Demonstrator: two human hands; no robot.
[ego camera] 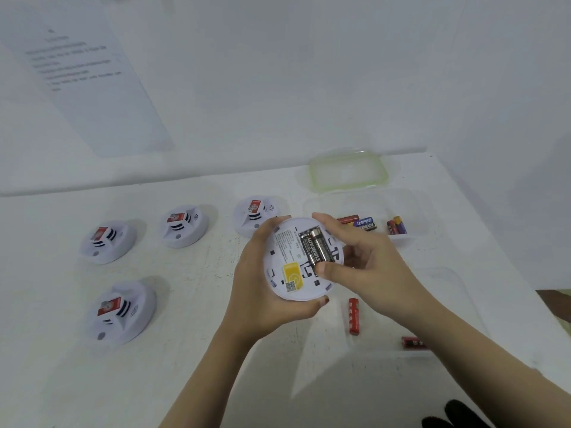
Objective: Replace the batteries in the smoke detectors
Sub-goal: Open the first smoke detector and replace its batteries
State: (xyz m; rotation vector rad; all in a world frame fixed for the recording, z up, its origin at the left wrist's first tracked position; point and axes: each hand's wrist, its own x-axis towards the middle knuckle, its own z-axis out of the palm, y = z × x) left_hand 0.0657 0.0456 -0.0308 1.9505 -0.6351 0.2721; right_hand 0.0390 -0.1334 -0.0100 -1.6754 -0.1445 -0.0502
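My left hand (262, 291) cups a white round smoke detector (285, 273), back side up, above the table. Two black batteries (315, 247) lie side by side in its open compartment. My right hand (361, 257) grips the detector's right rim, thumb pressing on the batteries' near end. Several other white smoke detectors rest face up on the table: (106, 240), (183, 225), (253, 213), (120, 310). A red battery (354, 316) lies loose below my right wrist.
A clear tub (411, 239) behind my right hand holds several batteries (364, 223). Its green-rimmed lid (347, 171) lies at the back. Another red battery (412, 342) sits in a clear container (460, 291) at the right. A printed sheet (77, 63) hangs on the wall.
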